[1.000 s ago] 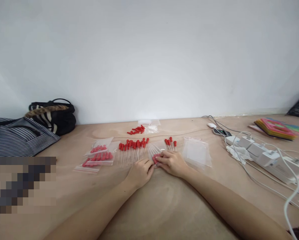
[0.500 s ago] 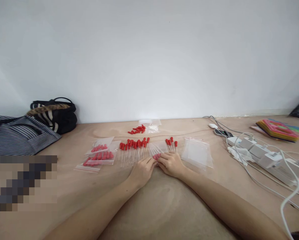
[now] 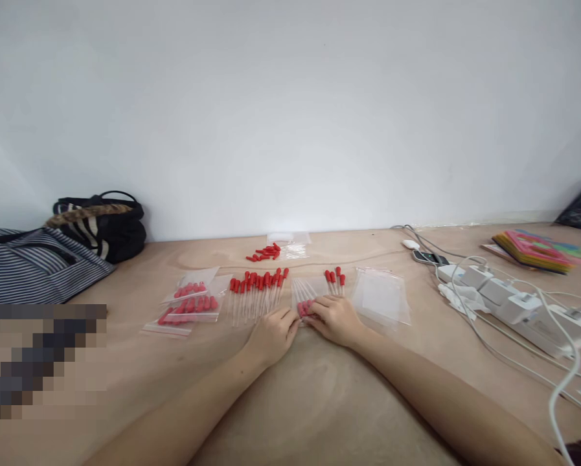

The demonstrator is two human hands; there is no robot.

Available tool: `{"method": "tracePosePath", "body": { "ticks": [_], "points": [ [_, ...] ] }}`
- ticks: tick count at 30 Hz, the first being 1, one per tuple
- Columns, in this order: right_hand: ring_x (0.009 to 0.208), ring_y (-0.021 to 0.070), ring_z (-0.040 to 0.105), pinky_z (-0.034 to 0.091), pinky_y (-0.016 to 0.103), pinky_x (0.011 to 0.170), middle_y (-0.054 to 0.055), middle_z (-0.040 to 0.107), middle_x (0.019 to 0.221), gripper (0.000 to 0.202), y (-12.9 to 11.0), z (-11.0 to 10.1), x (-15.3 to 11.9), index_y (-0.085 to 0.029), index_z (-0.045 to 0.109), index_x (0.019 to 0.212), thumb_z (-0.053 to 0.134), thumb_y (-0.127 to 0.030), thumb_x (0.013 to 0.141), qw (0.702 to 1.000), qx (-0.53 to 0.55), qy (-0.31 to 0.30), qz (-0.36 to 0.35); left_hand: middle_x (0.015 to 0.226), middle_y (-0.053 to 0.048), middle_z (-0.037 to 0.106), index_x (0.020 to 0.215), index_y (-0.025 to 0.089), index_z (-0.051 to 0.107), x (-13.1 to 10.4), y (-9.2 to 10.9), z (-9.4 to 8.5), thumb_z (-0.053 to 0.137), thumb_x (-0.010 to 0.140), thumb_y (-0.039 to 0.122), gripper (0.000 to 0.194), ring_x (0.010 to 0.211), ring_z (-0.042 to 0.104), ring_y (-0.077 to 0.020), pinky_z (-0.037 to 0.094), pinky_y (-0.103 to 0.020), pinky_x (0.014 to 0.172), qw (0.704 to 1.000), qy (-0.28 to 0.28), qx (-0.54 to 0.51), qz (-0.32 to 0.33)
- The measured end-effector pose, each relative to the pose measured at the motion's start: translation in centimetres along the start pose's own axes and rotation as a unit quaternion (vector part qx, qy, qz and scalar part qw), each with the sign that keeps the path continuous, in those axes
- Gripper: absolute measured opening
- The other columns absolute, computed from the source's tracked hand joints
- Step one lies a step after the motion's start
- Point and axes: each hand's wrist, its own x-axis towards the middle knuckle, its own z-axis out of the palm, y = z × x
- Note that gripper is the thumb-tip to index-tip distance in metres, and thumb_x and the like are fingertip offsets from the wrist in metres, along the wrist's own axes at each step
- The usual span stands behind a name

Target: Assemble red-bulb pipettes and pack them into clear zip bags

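Observation:
Between my hands lies a clear zip bag (image 3: 314, 285) holding several glass droppers, their red rubber bulbs toward me. My left hand (image 3: 273, 336) pinches the bag's near left corner. My right hand (image 3: 336, 318) is closed on the near edge, its fingers covering part of the bag and some bulbs. Just left of the bag is a row of loose droppers (image 3: 256, 294) with red bulbs at the far end. A few more droppers (image 3: 335, 279) lie beyond my right hand. Filled zip bags (image 3: 190, 303) overlap at the left, and flat zip bags (image 3: 381, 296) lie at the right.
Loose red bulbs (image 3: 265, 252) and glass tubes on a bag (image 3: 295, 248) lie near the wall. A power strip (image 3: 518, 310) with chargers and cables runs along the right. Coloured sheets (image 3: 533, 251) lie farther right. Striped and black bags (image 3: 120, 226) sit at the left.
My hands have shifted slightly apart at the bag's near edge, so more of the bag and its red bulbs shows. The camera view has moved a little.

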Motion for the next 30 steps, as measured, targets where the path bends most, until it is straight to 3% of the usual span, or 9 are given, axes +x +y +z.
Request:
{"method": "tracePosePath", "body": {
  "ticks": [5, 9, 14, 23, 27, 30],
  "points": [
    [0.069, 0.0138, 0.053, 0.034, 0.025, 0.058, 0.003, 0.061, 0.077, 0.035, 1.7, -2.1, -1.6, -0.018, 0.058, 0.090, 0.051, -0.049, 0.076, 0.999, 0.042, -0.024, -0.017, 0.074, -0.004, 0.059, 0.077, 0.016, 0.053, -0.5, -0.9, -0.7, 0.049, 0.079, 0.023, 0.008, 0.071, 0.057, -0.0172, 0.048, -0.029, 0.064, 0.999, -0.001, -0.016, 0.035],
    [0.068, 0.0128, 0.051, 0.032, 0.025, 0.057, 0.003, 0.060, 0.075, 0.022, 2.8, -3.3, -3.1, -0.020, 0.059, 0.088, 0.051, -0.038, 0.079, 0.999, 0.012, -0.021, -0.031, 0.081, -0.006, 0.062, 0.089, 0.015, 0.054, -0.5, -2.0, -1.2, 0.046, 0.082, 0.019, 0.011, 0.075, 0.059, -0.0170, 0.050, -0.028, 0.067, 0.986, 0.034, 0.043, 0.157],
    [0.064, 0.0117, 0.048, 0.027, 0.025, 0.054, 0.001, 0.058, 0.067, 0.015, 2.7, -2.7, -3.3, -0.019, 0.060, 0.081, 0.046, -0.023, 0.082, 0.995, -0.049, 0.016, -0.088, 0.078, -0.007, 0.066, 0.096, 0.011, 0.054, -0.1, -2.5, -1.3, 0.036, 0.085, 0.007, 0.022, 0.071, 0.062, -0.0153, 0.052, -0.026, 0.062, 0.951, 0.047, 0.122, 0.280],
    [0.058, 0.0103, 0.042, 0.022, 0.026, 0.053, 0.001, 0.052, 0.060, 0.024, 2.5, -1.7, -2.8, -0.015, 0.056, 0.065, 0.041, -0.015, 0.084, 0.984, -0.090, 0.044, -0.145, 0.066, -0.006, 0.065, 0.086, 0.012, 0.057, 0.0, -2.5, -1.1, 0.034, 0.086, 0.007, 0.023, 0.062, 0.063, -0.0144, 0.052, -0.024, 0.055, 0.942, 0.050, 0.124, 0.307],
    [0.060, 0.0109, 0.042, 0.022, 0.027, 0.053, 0.001, 0.052, 0.061, 0.020, 2.7, -1.7, -2.9, -0.016, 0.057, 0.071, 0.042, -0.018, 0.085, 0.980, -0.119, 0.043, -0.153, 0.065, -0.005, 0.065, 0.084, 0.011, 0.056, -0.2, -2.7, -1.2, 0.036, 0.085, 0.008, 0.020, 0.061, 0.062, -0.0148, 0.052, -0.025, 0.054, 0.940, 0.090, 0.101, 0.313],
    [0.062, 0.0115, 0.043, 0.022, 0.027, 0.052, 0.002, 0.053, 0.063, 0.018, 2.9, -1.6, -2.9, -0.016, 0.058, 0.078, 0.042, -0.018, 0.086, 0.976, -0.138, 0.047, -0.163, 0.065, -0.005, 0.065, 0.082, 0.012, 0.057, -0.1, -2.6, -1.3, 0.036, 0.085, 0.010, 0.020, 0.063, 0.062, -0.0141, 0.053, -0.025, 0.057, 0.948, 0.087, 0.089, 0.292]
  ]
}}
